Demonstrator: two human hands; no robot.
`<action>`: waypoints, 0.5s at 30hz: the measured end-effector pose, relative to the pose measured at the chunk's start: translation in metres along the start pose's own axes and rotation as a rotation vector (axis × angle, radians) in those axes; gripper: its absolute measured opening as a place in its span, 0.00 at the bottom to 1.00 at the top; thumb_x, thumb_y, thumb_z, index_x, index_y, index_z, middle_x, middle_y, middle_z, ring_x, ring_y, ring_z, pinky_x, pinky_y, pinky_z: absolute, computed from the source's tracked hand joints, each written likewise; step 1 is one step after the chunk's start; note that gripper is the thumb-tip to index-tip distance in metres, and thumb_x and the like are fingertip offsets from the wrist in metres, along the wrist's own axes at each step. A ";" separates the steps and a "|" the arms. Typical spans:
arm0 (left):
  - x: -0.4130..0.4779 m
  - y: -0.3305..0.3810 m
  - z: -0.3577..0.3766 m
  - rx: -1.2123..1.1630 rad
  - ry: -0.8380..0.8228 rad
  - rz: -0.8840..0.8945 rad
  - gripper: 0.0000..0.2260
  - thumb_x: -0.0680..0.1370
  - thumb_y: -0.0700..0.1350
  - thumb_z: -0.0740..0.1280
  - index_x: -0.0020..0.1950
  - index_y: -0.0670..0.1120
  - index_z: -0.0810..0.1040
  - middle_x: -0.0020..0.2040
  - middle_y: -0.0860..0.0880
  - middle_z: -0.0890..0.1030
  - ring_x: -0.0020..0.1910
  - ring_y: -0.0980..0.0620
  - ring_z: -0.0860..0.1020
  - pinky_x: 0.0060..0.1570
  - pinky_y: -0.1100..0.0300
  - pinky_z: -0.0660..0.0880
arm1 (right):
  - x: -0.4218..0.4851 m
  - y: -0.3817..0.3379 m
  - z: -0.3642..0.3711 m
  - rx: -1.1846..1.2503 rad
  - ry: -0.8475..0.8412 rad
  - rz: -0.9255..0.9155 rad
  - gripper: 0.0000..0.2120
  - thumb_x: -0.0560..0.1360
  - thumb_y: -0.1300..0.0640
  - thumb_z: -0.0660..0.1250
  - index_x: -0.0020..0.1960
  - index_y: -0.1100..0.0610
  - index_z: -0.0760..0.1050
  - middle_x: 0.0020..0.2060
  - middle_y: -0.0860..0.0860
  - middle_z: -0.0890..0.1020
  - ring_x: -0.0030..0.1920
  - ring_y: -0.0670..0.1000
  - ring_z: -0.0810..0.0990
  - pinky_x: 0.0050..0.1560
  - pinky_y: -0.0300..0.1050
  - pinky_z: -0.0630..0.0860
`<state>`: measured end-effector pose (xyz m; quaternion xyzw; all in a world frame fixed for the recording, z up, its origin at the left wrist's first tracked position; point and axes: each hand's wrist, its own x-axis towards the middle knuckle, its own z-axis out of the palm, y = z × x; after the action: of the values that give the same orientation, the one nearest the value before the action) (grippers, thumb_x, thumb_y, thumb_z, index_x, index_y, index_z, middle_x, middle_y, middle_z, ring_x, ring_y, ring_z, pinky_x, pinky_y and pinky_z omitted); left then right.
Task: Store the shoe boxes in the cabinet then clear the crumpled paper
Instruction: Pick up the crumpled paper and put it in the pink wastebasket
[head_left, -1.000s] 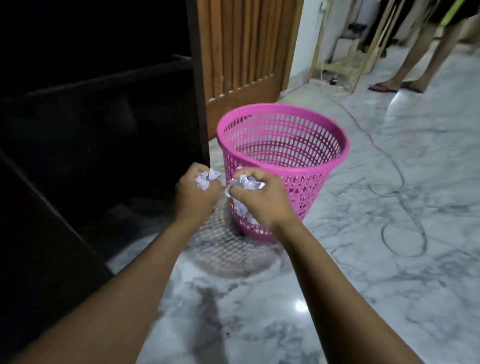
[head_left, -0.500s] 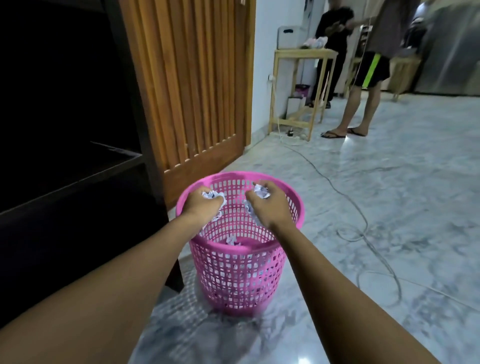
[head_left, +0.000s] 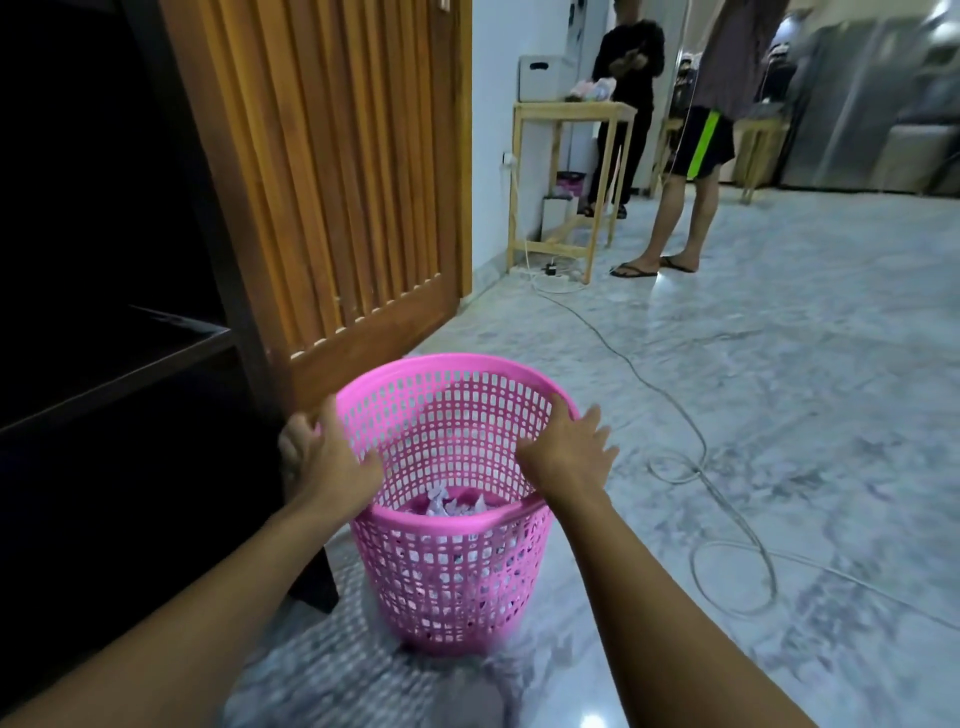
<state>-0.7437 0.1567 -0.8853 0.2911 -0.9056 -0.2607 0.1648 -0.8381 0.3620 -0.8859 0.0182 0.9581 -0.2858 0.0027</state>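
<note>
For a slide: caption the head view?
Left hand and right hand open at the pink basket rim, crumpled paper inside, dark cabinet alongside.

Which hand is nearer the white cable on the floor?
Right. The right hand is at the basket rim on the cable side; the left hand is at the opposite rim, beside the cabinet.

place: home | marble floor (head_left: 779, 364) | slatted wooden door (head_left: 337, 182) | dark cabinet (head_left: 104, 374)
</note>
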 end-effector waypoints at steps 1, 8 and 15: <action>-0.004 -0.001 0.002 -0.159 -0.064 -0.130 0.37 0.75 0.42 0.68 0.79 0.44 0.51 0.73 0.37 0.59 0.73 0.36 0.59 0.71 0.47 0.62 | 0.000 0.005 0.000 0.140 -0.074 0.045 0.34 0.73 0.55 0.65 0.77 0.50 0.58 0.73 0.61 0.64 0.69 0.65 0.70 0.71 0.61 0.66; -0.031 -0.022 -0.009 -0.544 -0.060 -0.372 0.21 0.67 0.35 0.65 0.60 0.39 0.76 0.54 0.39 0.81 0.51 0.40 0.81 0.51 0.46 0.80 | -0.022 0.027 -0.028 0.387 -0.025 0.080 0.36 0.73 0.59 0.67 0.78 0.60 0.58 0.70 0.61 0.73 0.68 0.61 0.73 0.66 0.52 0.70; -0.107 -0.052 -0.067 -0.561 -0.125 -0.371 0.15 0.73 0.29 0.60 0.47 0.47 0.79 0.45 0.40 0.84 0.42 0.40 0.82 0.47 0.41 0.80 | -0.047 0.060 -0.037 0.613 -0.141 -0.001 0.25 0.59 0.40 0.66 0.51 0.53 0.81 0.40 0.51 0.81 0.39 0.49 0.78 0.40 0.41 0.76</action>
<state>-0.6076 0.1609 -0.8761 0.3777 -0.7387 -0.5423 0.1324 -0.7888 0.4312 -0.8870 -0.0021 0.8249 -0.5617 0.0635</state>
